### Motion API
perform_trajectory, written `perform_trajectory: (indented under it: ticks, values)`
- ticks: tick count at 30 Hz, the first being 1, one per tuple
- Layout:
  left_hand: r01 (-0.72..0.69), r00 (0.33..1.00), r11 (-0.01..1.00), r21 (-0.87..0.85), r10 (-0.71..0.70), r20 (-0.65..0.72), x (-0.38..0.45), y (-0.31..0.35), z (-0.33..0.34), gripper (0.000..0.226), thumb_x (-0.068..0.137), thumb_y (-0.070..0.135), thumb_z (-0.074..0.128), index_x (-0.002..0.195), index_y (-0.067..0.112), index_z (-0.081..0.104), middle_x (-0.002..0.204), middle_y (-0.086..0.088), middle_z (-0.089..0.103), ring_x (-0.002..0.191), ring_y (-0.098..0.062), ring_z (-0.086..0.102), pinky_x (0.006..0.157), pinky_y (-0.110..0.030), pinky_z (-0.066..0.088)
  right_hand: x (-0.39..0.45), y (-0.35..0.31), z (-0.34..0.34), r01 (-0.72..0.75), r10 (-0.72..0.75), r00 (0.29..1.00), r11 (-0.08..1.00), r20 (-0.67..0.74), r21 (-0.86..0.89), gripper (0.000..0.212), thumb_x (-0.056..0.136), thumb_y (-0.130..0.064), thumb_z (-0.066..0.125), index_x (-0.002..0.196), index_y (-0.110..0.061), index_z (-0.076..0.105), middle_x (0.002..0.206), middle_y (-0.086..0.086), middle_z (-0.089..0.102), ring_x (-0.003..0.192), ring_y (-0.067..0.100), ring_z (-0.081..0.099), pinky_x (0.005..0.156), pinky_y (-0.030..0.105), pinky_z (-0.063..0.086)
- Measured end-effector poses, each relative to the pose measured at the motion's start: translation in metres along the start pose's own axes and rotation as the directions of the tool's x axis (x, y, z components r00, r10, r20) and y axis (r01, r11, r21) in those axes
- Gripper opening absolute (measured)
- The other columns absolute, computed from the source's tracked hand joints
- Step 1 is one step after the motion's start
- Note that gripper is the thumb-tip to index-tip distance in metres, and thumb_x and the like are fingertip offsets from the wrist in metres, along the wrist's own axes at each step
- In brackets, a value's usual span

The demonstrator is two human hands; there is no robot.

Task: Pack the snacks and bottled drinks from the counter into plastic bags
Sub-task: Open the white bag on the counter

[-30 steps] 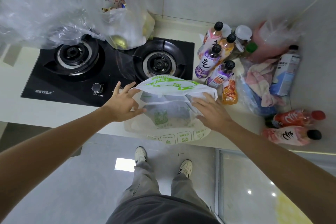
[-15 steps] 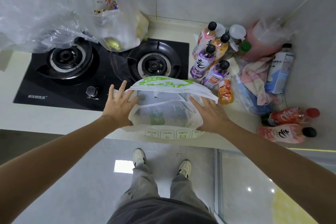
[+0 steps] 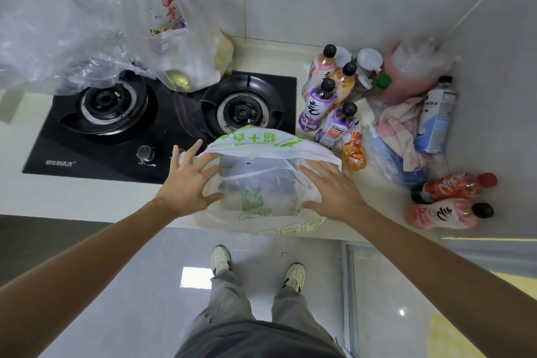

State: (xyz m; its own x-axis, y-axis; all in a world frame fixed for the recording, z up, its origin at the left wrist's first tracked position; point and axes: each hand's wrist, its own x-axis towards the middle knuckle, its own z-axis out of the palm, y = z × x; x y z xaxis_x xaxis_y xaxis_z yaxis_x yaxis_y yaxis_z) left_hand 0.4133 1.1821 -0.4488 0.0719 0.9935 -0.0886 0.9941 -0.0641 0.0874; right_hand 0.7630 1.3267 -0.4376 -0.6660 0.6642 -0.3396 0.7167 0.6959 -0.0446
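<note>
White and green plastic is what the bag is made of, and it is sitting at the front edge of the counter, just in front of the stove. In the head view, the left hand is pressing flat on the bag's left side with its fingers spread out straight. The right hand is pressing on the right side, fingers straight too. Neither hand is curling round anything. The bag's mouth is standing open between them.

Four bottles with black caps are standing up near the back right part of the counter, right next to the stove's right edge. A small orange pouch is leaning just beside the bag. Two more bottles, one red and one pink, are lying down near the front right corner. A clear bag with cloth is sitting between the two groups.

The bag looks thin, soft and floppy, so it will probably be falling shut unless one hand is holding its rim. The bottles look full, so they are likely heavy, hard and a bit slippery. Grabbing each one round its middle or neck seems best. The pouch looks light and squishy, so a gentle pinch at its top should do.
</note>
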Motion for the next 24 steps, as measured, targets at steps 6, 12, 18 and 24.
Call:
perform_trajectory:
  ticks: [6,12,18,24]
  values:
    - [0.008,0.992,0.998,0.059,-0.001,-0.123,-0.004,0.017,-0.028,0.059,0.083,0.071,0.056,0.12,0.027,0.068,0.151,0.005,0.048,0.151,-0.044,0.023,0.111,-0.078,0.008,-0.021,-0.01,-0.014,0.063,-0.047,0.963,0.997,-0.264,0.052,0.073,0.087,-0.061,0.067,0.15,-0.028,0.051,0.157,-0.005,0.049,0.142,0.024,0.046,0.122,0.062,0.019]
    - [-0.015,0.984,1.0,0.014,0.017,-0.177,0.01,0.046,-0.053,0.065,0.085,0.074,0.044,0.129,0.031,0.063,0.152,0.003,0.048,0.15,-0.035,0.029,0.117,-0.068,0.017,-0.041,-0.001,-0.031,0.139,-0.049,0.884,0.977,-0.464,0.163,0.054,0.092,-0.049,0.066,0.14,-0.024,0.059,0.139,-0.007,0.059,0.128,0.02,0.051,0.116,0.049,0.036]
    - [-0.038,0.973,0.999,-0.012,0.034,-0.228,0.046,0.093,-0.066,0.066,0.087,0.073,0.048,0.136,0.029,0.06,0.147,0.002,0.051,0.145,-0.032,0.038,0.116,-0.058,0.03,-0.054,0.03,-0.04,0.093,0.002,0.907,0.974,-0.42,0.206,0.061,0.093,-0.053,0.06,0.146,-0.024,0.053,0.146,-0.005,0.053,0.133,0.02,0.047,0.112,0.039,0.042]
    - [-0.017,0.968,0.999,-0.041,0.006,-0.249,0.083,0.146,-0.071,0.064,0.089,0.07,0.047,0.135,0.027,0.06,0.145,-0.002,0.055,0.141,-0.031,0.043,0.109,-0.054,0.039,-0.05,0.064,-0.051,0.095,0.01,0.896,0.972,-0.443,0.214,0.057,0.092,-0.05,0.062,0.143,-0.025,0.053,0.142,-0.007,0.053,0.131,0.02,0.048,0.108,0.038,0.044]
